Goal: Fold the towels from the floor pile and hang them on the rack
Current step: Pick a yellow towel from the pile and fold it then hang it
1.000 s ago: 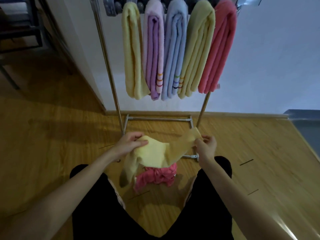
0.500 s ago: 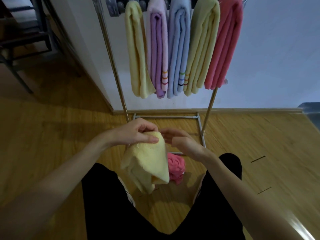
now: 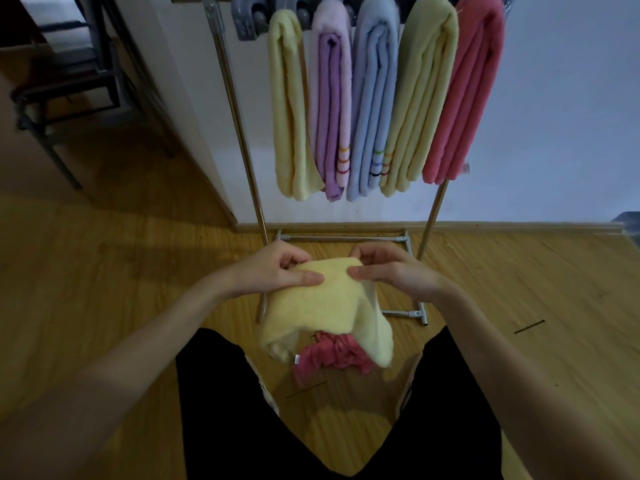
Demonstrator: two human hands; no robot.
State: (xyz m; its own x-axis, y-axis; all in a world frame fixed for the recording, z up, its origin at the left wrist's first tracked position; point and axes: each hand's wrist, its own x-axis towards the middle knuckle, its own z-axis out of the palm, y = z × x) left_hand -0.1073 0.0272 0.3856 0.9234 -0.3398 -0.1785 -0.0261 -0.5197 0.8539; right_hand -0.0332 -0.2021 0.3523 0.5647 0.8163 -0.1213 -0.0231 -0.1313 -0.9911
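Hands, left [image 3: 277,271] and right [image 3: 388,271], pinch the yellow towel [image 3: 322,306] top edge, fingers curled, above the pink towel [image 3: 332,355] on the floor. Align corners squarely before hanging on the rack [image 3: 239,133].

left hand [image 3: 277,271]: forearm reaching forward, thumb extended on top toward the other hand, fingers curled behind, pinching | right hand [image 3: 388,270]: mirrored just beside it, thumb on top pointing left, fingers curled, pinching | thumbs nearly meeting, knuckles level | both forearms bare
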